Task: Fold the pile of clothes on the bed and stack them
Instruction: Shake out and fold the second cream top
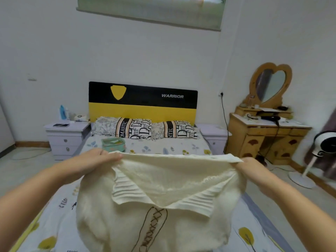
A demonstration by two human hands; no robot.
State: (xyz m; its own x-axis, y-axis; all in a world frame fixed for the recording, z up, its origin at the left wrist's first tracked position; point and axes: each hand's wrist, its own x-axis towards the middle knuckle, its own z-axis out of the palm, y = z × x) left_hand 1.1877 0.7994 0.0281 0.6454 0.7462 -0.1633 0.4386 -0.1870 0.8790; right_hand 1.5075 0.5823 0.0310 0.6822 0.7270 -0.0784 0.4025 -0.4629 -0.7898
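Observation:
A cream knitted sweater (163, 180) with a ribbed collar and a brown laced placket hangs in the air above the bed (60, 220). My left hand (94, 160) pinches its upper edge at the left corner. My right hand (252, 170) grips the upper edge at the right corner. The edge is stretched level between both hands, and the body of the sweater droops toward me. No other loose clothes show on the floral sheet.
A small teal basket (113, 144) sits on the bed before two patterned pillows (145, 128) and the black-and-yellow headboard. A lilac nightstand (66, 137) stands left. A wooden dresser (263, 135) with heart mirror and a white fan (320, 153) stand right.

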